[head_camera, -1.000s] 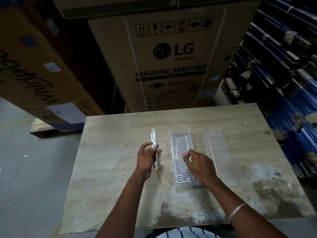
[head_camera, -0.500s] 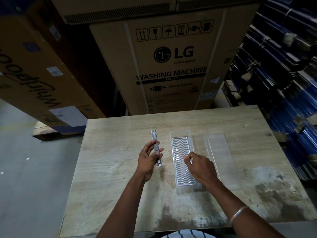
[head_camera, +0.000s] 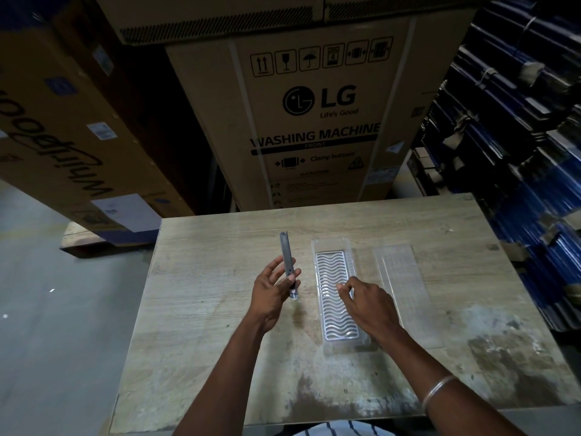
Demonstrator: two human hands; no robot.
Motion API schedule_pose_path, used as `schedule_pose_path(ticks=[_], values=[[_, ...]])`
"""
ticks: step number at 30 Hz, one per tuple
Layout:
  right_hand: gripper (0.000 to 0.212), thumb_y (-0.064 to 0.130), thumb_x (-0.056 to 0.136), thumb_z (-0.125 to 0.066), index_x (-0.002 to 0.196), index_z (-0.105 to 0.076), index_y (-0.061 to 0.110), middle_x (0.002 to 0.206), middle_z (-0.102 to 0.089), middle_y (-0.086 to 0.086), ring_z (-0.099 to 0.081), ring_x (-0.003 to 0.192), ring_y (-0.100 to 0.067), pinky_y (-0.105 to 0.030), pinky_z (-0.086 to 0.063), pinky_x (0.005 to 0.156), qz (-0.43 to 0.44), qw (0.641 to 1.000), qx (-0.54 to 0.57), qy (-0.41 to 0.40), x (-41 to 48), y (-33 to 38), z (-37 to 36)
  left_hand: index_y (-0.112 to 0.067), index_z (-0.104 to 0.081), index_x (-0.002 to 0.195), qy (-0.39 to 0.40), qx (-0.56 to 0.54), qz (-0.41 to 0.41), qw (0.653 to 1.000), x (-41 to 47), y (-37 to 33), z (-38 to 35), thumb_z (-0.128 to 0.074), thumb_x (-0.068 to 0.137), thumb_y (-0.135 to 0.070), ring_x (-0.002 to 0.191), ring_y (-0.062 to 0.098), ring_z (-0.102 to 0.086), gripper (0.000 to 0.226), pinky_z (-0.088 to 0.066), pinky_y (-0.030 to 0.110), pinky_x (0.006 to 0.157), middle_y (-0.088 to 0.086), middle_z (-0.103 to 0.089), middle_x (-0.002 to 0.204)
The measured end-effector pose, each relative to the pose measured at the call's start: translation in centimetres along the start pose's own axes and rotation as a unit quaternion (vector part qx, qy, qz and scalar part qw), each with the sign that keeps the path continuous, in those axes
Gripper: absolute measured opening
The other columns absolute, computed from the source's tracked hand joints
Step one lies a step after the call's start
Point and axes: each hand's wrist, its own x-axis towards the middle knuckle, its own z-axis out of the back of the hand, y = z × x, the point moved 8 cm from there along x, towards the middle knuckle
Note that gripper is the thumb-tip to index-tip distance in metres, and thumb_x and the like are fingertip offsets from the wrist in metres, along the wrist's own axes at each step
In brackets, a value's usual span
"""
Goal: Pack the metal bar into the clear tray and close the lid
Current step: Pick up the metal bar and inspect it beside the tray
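Note:
A narrow grey metal bar [head_camera: 287, 253] is pinched near its lower end by my left hand [head_camera: 273, 291], raised above the wooden table [head_camera: 220, 325] and pointing away from me. To its right lies the clear tray [head_camera: 333, 265], long and narrow, with a wavy ribbed bottom. My right hand [head_camera: 367, 302] rests on the tray's right edge near its middle, fingers curled on the rim. The clear flat lid [head_camera: 399, 272] lies on the table, right of the tray and apart from it.
Large cardboard appliance boxes [head_camera: 314, 121] stand just behind the table's far edge. Stacks of blue bundled material [head_camera: 518, 152] crowd the right side. Grey floor [head_camera: 47, 325] lies to the left. The table's near right part is stained.
My left hand has turned the bar in its fingers, showing a darker face, and shifted it slightly. My right hand slid a little along the tray's edge.

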Motion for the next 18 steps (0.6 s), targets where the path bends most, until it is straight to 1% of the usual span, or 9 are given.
schedule_pose_path(ticks=[1, 3, 6, 8, 11, 13, 15, 18], values=[[0.037, 0.057, 0.094, -0.042, 0.083, -0.058, 0.026, 0.066, -0.067, 0.001, -0.065, 0.064, -0.024, -0.029, -0.037, 0.053, 0.000, 1.000, 0.000, 0.000, 0.0, 0.0, 0.0, -0.007, -0.059, 0.132, 0.002, 0.003, -0.001, 1.000, 0.0, 0.0, -0.1, -0.063, 0.091, 0.012, 0.109, 0.029, -0.072, 0.045, -0.059, 0.038, 0.095, 0.017, -0.068, 0.132], [0.035, 0.056, 0.094, -0.044, 0.083, -0.058, 0.026, 0.067, -0.067, 0.001, -0.066, 0.066, -0.025, -0.029, -0.037, 0.053, -0.001, 1.000, 0.002, 0.001, 0.1, 0.0, 0.0, -0.001, -0.059, 0.131, 0.006, 0.001, -0.001, 1.000, -0.1, 0.1, -0.3, -0.063, 0.092, 0.010, 0.104, 0.028, -0.073, 0.041, -0.058, 0.034, 0.095, 0.022, -0.072, 0.123], [0.040, 0.060, 0.092, -0.039, 0.082, -0.057, 0.026, 0.066, -0.067, 0.000, -0.066, 0.065, -0.026, -0.030, -0.038, 0.054, -0.003, 1.000, 0.006, -0.004, 0.0, -0.1, -0.1, -0.009, -0.060, 0.128, 0.009, -0.010, 0.011, 1.000, -0.3, 0.4, -0.5, -0.061, 0.095, 0.007, 0.098, 0.028, -0.075, 0.037, -0.060, 0.033, 0.092, 0.023, -0.075, 0.111], [0.040, 0.060, 0.093, -0.040, 0.082, -0.058, 0.026, 0.068, -0.068, -0.001, -0.066, 0.067, -0.025, -0.030, -0.038, 0.055, -0.008, 1.000, 0.010, -0.001, 0.0, -0.1, -0.1, -0.014, -0.060, 0.127, 0.006, 0.001, 0.019, 1.000, -0.6, 0.6, -0.5, -0.061, 0.096, 0.002, 0.096, 0.027, -0.077, 0.035, -0.061, 0.035, 0.091, 0.019, -0.077, 0.111], [0.035, 0.056, 0.095, -0.046, 0.084, -0.059, 0.026, 0.072, -0.070, 0.000, -0.067, 0.070, -0.025, -0.029, -0.035, 0.056, -0.011, 1.000, 0.008, 0.009, -0.1, -0.1, -0.1, -0.018, -0.060, 0.129, 0.003, 0.058, 0.018, 0.998, -0.9, 0.5, -0.5, -0.064, 0.098, -0.011, 0.093, 0.024, -0.076, 0.033, -0.059, 0.039, 0.086, 0.006, -0.078, 0.115], [0.034, 0.055, 0.095, -0.047, 0.084, -0.060, 0.026, 0.073, -0.071, 0.000, -0.067, 0.071, -0.025, -0.029, -0.035, 0.056, -0.009, 1.000, 0.004, 0.007, -0.2, 0.0, 0.0, -0.018, -0.062, 0.129, 0.004, 0.080, 0.020, 0.997, -1.1, 0.4, -0.5, -0.065, 0.098, -0.016, 0.092, 0.024, -0.076, 0.031, -0.059, 0.039, 0.083, 0.000, -0.078, 0.116], [0.034, 0.055, 0.095, -0.048, 0.084, -0.060, 0.026, 0.073, -0.071, 0.000, -0.067, 0.071, -0.026, -0.029, -0.036, 0.056, -0.007, 1.000, 0.003, 0.003, -0.2, 0.0, 0.1, -0.016, -0.063, 0.128, 0.006, 0.085, 0.021, 0.996, -1.2, 0.3, -0.6, -0.064, 0.098, -0.016, 0.091, 0.024, -0.076, 0.030, -0.060, 0.036, 0.079, -0.001, -0.077, 0.119], [0.034, 0.055, 0.095, -0.047, 0.085, -0.060, 0.025, 0.074, -0.071, 0.000, -0.068, 0.072, -0.027, -0.030, -0.041, 0.056, -0.007, 1.000, 0.004, 0.006, -0.2, 0.0, 0.0, -0.017, -0.063, 0.128, 0.013, 0.081, 0.026, 0.996, -1.3, 0.4, -0.7, -0.065, 0.097, -0.012, 0.093, 0.024, -0.075, 0.031, -0.060, 0.031, 0.073, -0.001, -0.076, 0.122]])
